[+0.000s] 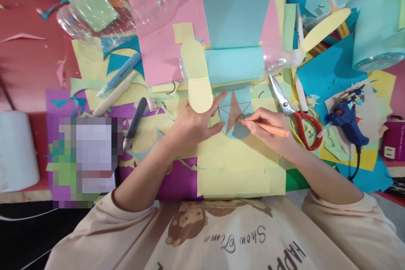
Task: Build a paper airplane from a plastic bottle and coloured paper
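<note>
A light blue piece of paper (245, 131) with a rounded lower edge lies in front of me. On it is a star outline, partly filled in orange. My right hand (268, 128) is closed around an orange marker (272, 128), its tip touching the star. My left hand (196, 123) rests at the paper's left side, thumb and fingers spread, with a finger near the star's upper left. Above it, a rounded yellow paper strip (200, 95) hangs over part of that hand. The strip joins a plastic bottle (280, 61) wrapped in a light blue paper band (234, 65).
Red-handled scissors (306, 130) and a blue glue gun (346, 120) lie to the right. Markers (120, 74) and paper scraps spread on the left, near a blurred patch (93, 152). Clear bottles (152, 4) stand at the back left, another bottle (379, 29) at the back right.
</note>
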`<state>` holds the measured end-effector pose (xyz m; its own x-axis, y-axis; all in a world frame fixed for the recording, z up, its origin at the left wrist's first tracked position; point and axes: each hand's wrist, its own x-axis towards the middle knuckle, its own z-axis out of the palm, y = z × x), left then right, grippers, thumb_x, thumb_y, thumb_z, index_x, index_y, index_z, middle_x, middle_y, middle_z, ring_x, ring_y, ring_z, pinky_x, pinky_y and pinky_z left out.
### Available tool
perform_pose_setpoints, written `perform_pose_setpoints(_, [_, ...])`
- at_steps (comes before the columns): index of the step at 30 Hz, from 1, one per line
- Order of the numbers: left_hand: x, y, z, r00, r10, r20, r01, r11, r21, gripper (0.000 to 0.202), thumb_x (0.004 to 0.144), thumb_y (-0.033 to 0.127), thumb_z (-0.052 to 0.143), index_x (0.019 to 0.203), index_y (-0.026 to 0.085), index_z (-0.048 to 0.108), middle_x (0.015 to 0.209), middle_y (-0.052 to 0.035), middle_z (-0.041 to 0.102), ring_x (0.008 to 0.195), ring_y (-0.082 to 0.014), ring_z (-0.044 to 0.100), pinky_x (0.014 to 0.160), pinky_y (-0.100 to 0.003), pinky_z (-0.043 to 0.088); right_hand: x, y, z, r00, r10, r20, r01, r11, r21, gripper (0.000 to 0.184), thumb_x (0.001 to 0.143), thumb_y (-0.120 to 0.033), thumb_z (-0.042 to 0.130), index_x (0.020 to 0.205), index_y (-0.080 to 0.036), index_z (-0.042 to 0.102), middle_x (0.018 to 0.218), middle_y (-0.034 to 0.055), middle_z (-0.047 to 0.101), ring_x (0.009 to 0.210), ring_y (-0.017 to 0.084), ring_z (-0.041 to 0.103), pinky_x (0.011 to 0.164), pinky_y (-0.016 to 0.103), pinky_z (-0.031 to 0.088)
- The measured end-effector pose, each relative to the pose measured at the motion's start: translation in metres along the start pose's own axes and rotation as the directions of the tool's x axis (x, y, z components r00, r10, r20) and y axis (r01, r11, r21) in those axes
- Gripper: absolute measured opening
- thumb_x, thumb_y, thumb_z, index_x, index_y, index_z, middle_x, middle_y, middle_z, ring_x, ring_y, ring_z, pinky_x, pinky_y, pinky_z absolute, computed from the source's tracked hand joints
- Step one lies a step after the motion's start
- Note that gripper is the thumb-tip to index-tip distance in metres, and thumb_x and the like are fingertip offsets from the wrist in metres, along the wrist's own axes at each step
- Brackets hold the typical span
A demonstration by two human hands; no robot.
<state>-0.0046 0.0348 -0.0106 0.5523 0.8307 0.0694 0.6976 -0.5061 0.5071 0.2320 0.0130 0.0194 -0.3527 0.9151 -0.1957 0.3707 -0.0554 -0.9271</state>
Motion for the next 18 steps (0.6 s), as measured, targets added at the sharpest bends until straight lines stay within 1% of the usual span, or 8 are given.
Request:
perform_pose_setpoints(2, [0.000,0.000,0.000,1.000,-0.007,0.004,0.007,1.000,0.003,0.062,0.087,0.031,0.053,0.145,0.016,0.037,0.078,0.0004,0.051,0.070,-0.0146,0.052,0.070,-0.027,0.044,0.001,0.000,0.000,1.000,0.006,-0.002,-0.006,1.000,0.001,0.013,0.087,-0.025,0.061,0.075,-0.019,0.058,0.069,-0.0012,0.063,0.059,0.009,0.052,0.055,0.023,0.041])
perform_pose_setpoints(4, [0.000,0.000,0.000,1.000,-0.014,0.004,0.014,1.000,0.006,0.061,0.087,0.031,0.053,0.145,0.016,0.037,0.079,0.0002,0.053,0.071,-0.0149,0.053,0.072,-0.028,0.045,0.002,0.000,0.000,0.999,0.021,-0.045,-0.020,0.999,0.027,0.013,0.086,-0.024,0.061,0.074,-0.019,0.058,0.067,-0.0017,0.063,0.059,0.010,0.054,0.054,0.023,0.041])
perform_pose_setpoints(7, [0.000,0.003,-0.001,0.999,-0.038,0.015,0.038,0.999,0.018,0.062,0.087,0.031,0.053,0.145,0.016,0.037,0.083,-0.0013,0.057,0.076,-0.0165,0.056,0.079,-0.031,0.048,0.005,0.000,-0.001,0.991,0.064,-0.118,-0.048,0.990,0.133,0.016,0.085,-0.025,0.061,0.071,-0.019,0.057,0.065,-0.0022,0.065,0.059,0.010,0.058,0.055,0.023,0.044])
perform_pose_setpoints(9, [0.000,0.005,-0.003,0.997,-0.069,0.029,0.068,0.997,0.029,0.062,0.087,0.030,0.053,0.145,0.017,0.036,0.090,-0.0035,0.061,0.084,-0.0184,0.059,0.087,-0.034,0.048,0.007,0.000,-0.003,0.989,0.073,-0.130,-0.045,0.978,0.203,0.016,0.086,-0.026,0.060,0.071,-0.020,0.059,0.064,-0.0022,0.065,0.059,0.010,0.060,0.056,0.023,0.047])
perform_pose_setpoints(11, [0.000,0.008,-0.004,0.995,-0.096,0.041,0.094,0.995,0.037,0.062,0.087,0.030,0.053,0.146,0.018,0.036,0.103,-0.0071,0.063,0.094,-0.0210,0.061,0.092,-0.037,0.048,0.009,0.001,-0.005,0.991,0.051,-0.126,-0.020,0.972,0.232,0.014,0.088,-0.026,0.057,0.077,-0.020,0.064,0.069,-0.0016,0.067,0.061,0.010,0.061,0.057,0.024,0.048])
perform_pose_setpoints(13, [0.000,0.010,-0.006,0.992,-0.113,0.056,0.111,0.993,0.040,0.062,0.087,0.029,0.053,0.146,0.018,0.036,0.117,-0.0105,0.061,0.105,-0.0240,0.060,0.097,-0.040,0.047,0.010,0.001,-0.008,0.994,0.018,-0.104,0.005,0.975,0.222,0.014,0.090,-0.027,0.055,0.088,-0.021,0.068,0.079,0.0001,0.069,0.069,0.011,0.064,0.062,0.025,0.050])
perform_pose_setpoints(15, [0.001,0.011,-0.006,0.990,-0.123,0.069,0.121,0.992,0.037,0.063,0.086,0.028,0.053,0.146,0.018,0.036,0.125,-0.0121,0.058,0.113,-0.0264,0.058,0.100,-0.042,0.046,0.012,0.002,-0.010,0.997,-0.001,-0.071,0.014,0.983,0.182,0.015,0.090,-0.030,0.057,0.094,-0.021,0.069,0.088,0.0014,0.070,0.077,0.013,0.065,0.066,0.026,0.051])
perform_pose_setpoints(18, [0.002,0.011,-0.006,0.990,-0.127,0.066,0.126,0.992,0.021,0.063,0.086,0.027,0.052,0.146,0.017,0.036,0.129,-0.0128,0.056,0.120,-0.0281,0.054,0.104,-0.044,0.043,0.015,0.000,-0.013,0.999,-0.017,-0.039,0.020,0.996,0.091,0.016,0.089,-0.034,0.062,0.085,-0.019,0.068,0.079,0.0009,0.067,0.072,0.012,0.062,0.062,0.025,0.046])
